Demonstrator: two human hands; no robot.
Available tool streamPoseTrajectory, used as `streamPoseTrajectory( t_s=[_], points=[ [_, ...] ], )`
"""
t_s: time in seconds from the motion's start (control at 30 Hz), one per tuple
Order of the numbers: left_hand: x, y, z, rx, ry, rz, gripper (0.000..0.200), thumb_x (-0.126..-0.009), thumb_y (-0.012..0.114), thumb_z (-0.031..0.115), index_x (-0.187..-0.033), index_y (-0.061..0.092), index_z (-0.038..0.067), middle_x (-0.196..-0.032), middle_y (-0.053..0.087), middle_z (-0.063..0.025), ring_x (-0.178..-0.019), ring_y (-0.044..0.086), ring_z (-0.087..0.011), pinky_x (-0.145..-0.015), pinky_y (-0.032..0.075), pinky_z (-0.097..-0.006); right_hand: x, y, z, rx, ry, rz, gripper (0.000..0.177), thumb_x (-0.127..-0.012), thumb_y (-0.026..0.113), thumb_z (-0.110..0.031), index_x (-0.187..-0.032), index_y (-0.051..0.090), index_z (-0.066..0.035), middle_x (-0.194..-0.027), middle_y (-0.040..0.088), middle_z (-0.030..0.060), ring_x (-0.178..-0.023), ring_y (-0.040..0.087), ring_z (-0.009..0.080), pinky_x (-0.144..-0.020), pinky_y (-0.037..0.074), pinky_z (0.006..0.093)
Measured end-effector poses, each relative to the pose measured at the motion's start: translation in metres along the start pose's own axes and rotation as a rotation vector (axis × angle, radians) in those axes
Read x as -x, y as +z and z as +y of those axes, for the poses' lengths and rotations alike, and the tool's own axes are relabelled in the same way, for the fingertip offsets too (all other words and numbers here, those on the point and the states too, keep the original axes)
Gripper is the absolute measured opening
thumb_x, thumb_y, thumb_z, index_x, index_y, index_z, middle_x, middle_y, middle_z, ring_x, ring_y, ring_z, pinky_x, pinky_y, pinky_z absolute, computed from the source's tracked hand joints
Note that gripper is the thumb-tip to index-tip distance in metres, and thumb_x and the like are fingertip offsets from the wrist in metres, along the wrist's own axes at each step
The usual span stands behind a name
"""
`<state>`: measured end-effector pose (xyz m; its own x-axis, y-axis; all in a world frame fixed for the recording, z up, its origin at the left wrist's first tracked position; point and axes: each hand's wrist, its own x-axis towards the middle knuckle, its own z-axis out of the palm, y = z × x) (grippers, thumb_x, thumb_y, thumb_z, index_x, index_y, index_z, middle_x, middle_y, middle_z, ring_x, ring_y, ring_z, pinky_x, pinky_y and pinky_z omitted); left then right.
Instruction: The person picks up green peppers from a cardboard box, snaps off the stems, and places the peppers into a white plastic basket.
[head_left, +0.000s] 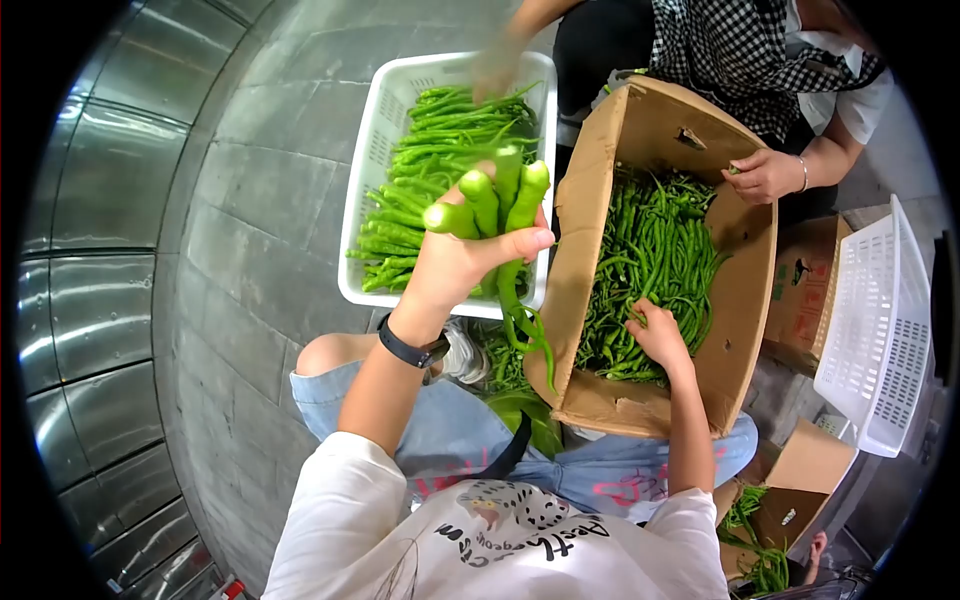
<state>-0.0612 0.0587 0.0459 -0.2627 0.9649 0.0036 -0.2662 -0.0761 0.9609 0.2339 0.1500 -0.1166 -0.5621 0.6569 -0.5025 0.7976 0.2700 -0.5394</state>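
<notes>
Green peppers [485, 212] are bunched in my left hand [455, 265], thick ends up and thin tips hanging; the fingers wrap round them with the thumb pressed across the front, over the white basket [372, 170] where more peppers [455, 135] lie side by side; a firm but uncrushing grip, ends level, seems best for an even bunch. My right hand [657, 335] is down among the loose peppers [660, 250] in the cardboard box [590, 200], fingers curled; whether they pinch one, I cannot tell; light fingertips, I judge, suit that tangle, since thin peppers could snap.
</notes>
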Motion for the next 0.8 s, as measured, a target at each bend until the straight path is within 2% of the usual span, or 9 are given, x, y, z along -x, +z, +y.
streamPoseTrajectory(
  t_s=[0.1,0.13,0.23,0.27,0.37,0.43,0.5,0.57,0.8],
  points=[
    [0.003,0.003,0.002,-0.138,0.024,0.041,0.032,-0.074,0.074,0.004,-0.099,0.055,0.004,-0.081,0.060,-0.0019,-0.069,0.056,-0.0091,-0.063,0.047,-0.0234,0.006,0.005,-0.003,0.154,-0.058,0.092,0.034,-0.077,0.067,-0.017,-0.103,0.056,0.001,-0.106,0.058,0.0216,-0.098,0.056,0.0377,-0.085,0.046,0.0419],
    [0.004,0.004,0.002,-0.180,0.037,0.065,0.033,-0.074,0.074,0.004,-0.100,0.055,0.003,-0.083,0.061,-0.0013,-0.073,0.057,-0.0081,-0.068,0.047,-0.0232,0.007,0.003,-0.006,0.150,-0.005,0.079,0.037,-0.076,0.068,-0.018,-0.107,0.056,-0.001,-0.111,0.054,0.0190,-0.106,0.052,0.0355,-0.089,0.044,0.0409],
    [0.004,0.010,0.002,-0.289,0.140,0.122,0.038,-0.071,0.075,0.002,-0.103,0.055,0.003,-0.081,0.061,-0.0025,-0.072,0.057,-0.0109,-0.067,0.047,-0.0241,0.012,-0.012,-0.026,0.105,-0.190,0.205,0.035,-0.077,0.068,-0.017,-0.106,0.057,-0.001,-0.107,0.055,0.0161,-0.104,0.052,0.0334,-0.089,0.044,0.0412],
    [0.005,0.009,0.000,-0.451,0.195,0.142,0.035,-0.071,0.075,0.001,-0.101,0.057,0.002,-0.081,0.062,-0.0028,-0.075,0.059,-0.0110,-0.068,0.048,-0.0247,0.016,-0.020,-0.039,0.041,-0.296,0.313,0.030,-0.078,0.067,-0.013,-0.104,0.058,-0.002,-0.103,0.057,0.0130,-0.098,0.055,0.0301,-0.085,0.045,0.0381],
    [0.005,0.013,-0.004,-0.670,0.345,0.145,0.032,-0.071,0.075,0.001,-0.099,0.059,0.000,-0.082,0.064,-0.0047,-0.075,0.061,-0.0118,-0.067,0.049,-0.0257,0.044,-0.059,-0.112,-0.221,-0.406,0.500,0.023,-0.078,0.066,-0.006,-0.099,0.058,-0.001,-0.091,0.059,0.0093,-0.083,0.056,0.0223,-0.072,0.047,0.0294],
    [0.004,0.018,-0.005,-0.790,0.474,0.118,0.031,-0.070,0.075,0.001,-0.098,0.062,0.000,-0.082,0.064,-0.0086,-0.073,0.063,-0.0163,-0.065,0.049,-0.0259,0.057,-0.075,-0.143,-0.322,-0.560,0.614,0.031,-0.074,0.068,0.000,-0.103,0.060,-0.001,-0.081,0.058,0.0071,-0.071,0.053,0.0161,-0.064,0.045,0.0258],
    [0.006,0.021,-0.002,-0.906,0.430,0.055,0.033,-0.069,0.074,0.000,-0.100,0.063,0.002,-0.083,0.064,-0.0093,-0.072,0.063,-0.0201,-0.063,0.048,-0.0271,0.063,-0.082,-0.163,-0.486,-0.617,0.665,0.036,-0.071,0.070,0.000,-0.106,0.060,-0.001,-0.078,0.057,0.0054,-0.067,0.051,0.0141,-0.060,0.044,0.0247],
    [0.007,0.021,-0.005,-0.991,0.453,0.014,0.035,-0.069,0.072,0.000,-0.102,0.063,0.004,-0.082,0.063,-0.0083,-0.070,0.062,-0.0221,-0.060,0.048,-0.0295,0.062,-0.086,-0.178,-0.473,-0.665,0.729,0.040,-0.069,0.072,0.000,-0.107,0.059,0.000,-0.078,0.057,0.0044,-0.065,0.050,0.0134,-0.056,0.042,0.0237],
    [0.011,0.024,-0.004,-1.017,0.472,-0.067,0.044,-0.061,0.071,0.002,-0.103,0.063,0.006,-0.080,0.060,-0.0078,-0.066,0.060,-0.0242,-0.058,0.048,-0.0310,0.042,-0.084,-0.185,-0.176,-0.884,0.868,0.026,-0.067,0.074,0.001,-0.090,0.063,0.000,-0.077,0.060,0.0088,-0.063,0.055,0.0193,-0.052,0.046,0.0277]
  ],
)
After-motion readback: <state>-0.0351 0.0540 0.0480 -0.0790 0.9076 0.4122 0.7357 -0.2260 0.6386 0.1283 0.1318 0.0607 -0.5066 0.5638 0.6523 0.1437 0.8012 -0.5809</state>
